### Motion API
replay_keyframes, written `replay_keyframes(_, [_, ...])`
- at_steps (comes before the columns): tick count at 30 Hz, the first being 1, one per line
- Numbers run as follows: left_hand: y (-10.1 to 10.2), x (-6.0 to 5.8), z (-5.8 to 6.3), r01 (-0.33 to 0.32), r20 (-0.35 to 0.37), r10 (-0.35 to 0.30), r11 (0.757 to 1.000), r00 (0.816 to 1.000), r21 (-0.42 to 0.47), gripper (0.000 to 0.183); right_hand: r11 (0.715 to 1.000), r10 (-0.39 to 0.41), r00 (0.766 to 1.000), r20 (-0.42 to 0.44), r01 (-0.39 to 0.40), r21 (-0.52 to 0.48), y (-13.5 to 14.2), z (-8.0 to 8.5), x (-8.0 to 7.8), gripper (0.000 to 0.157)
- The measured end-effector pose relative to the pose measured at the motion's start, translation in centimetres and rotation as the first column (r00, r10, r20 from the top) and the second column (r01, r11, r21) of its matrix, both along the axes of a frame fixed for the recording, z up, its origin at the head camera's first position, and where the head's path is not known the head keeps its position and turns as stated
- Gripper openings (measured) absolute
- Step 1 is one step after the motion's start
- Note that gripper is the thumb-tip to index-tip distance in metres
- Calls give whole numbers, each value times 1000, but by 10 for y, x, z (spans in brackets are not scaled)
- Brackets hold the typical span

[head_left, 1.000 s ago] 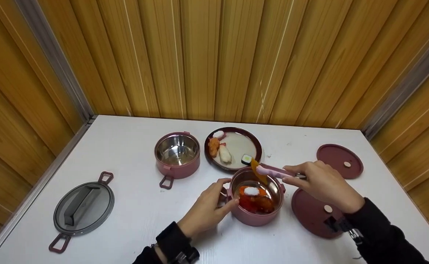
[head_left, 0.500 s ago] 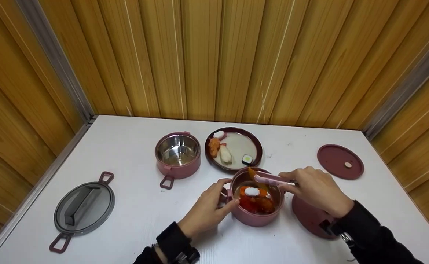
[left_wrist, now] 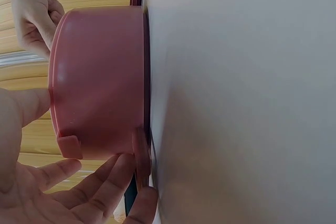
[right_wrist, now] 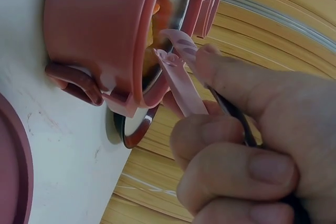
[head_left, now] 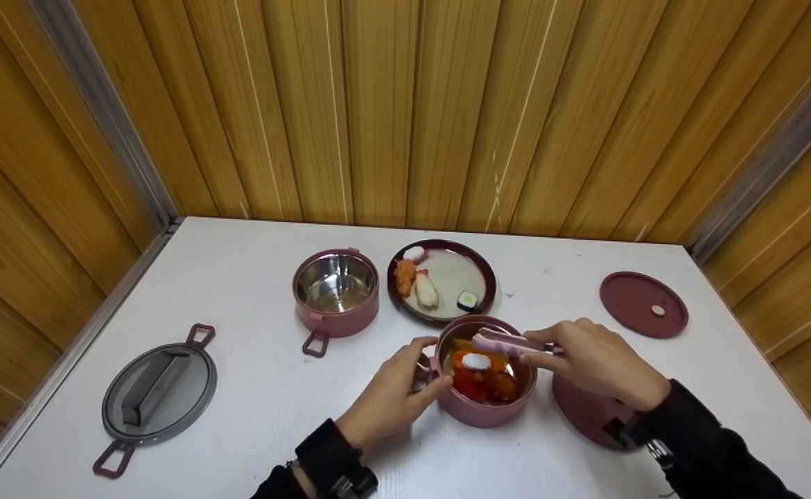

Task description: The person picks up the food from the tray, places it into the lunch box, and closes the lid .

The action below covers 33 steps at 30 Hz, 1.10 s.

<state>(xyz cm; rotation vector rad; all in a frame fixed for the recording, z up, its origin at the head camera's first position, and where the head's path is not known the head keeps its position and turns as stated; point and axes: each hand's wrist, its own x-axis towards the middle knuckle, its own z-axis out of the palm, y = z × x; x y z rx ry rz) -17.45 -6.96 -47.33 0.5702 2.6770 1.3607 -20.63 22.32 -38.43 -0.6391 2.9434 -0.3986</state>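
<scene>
My left hand holds a pink pot at its left side, thumb on the rim and fingers around the handle side. In my right hand I grip tongs with pink tips, held over the pot's mouth. The tips stand apart in the right wrist view, with nothing seen between them. Inside the pot lie red-orange food pieces, one topped by a white lump. A yellow-orange piece lies near the inner back wall, partly behind the tongs.
Behind the pot stands a dark-rimmed plate with several toy foods, including a sushi roll. A second pink pot stands to its left. A glass lid lies far left; maroon lids lie at right, one partly under my right arm.
The tongs have moved down and left into the pot's mouth. The yellow-orange piece they held has gone down into the pot and is let go. My left hand stays put.
</scene>
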Motion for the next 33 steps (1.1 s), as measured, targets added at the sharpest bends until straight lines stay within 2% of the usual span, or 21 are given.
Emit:
replay_keyframes(10, [1, 1, -1, 2, -18, -1, 1000, 1000, 15, 61, 1000, 4, 1000, 24, -4, -27, -2, -4, -3, 44])
replay_keyframes(19, [0, 0, -1, 6, -28, -6, 1000, 1000, 16, 61, 996, 82, 994, 67, -80, -38, -2, -6, -2, 35])
replay_keyframes(24, [0, 0, -2, 10, -41, -10, 1000, 999, 18, 61, 996, 84, 992, 93, -81, -43, -2, -6, -3, 34])
replay_keyframes(33, [-1, 1, 0, -4, 0, 4, 1000, 1000, 4, 62, 997, 76, 992, 103, -72, -42, -2, -2, -3, 35])
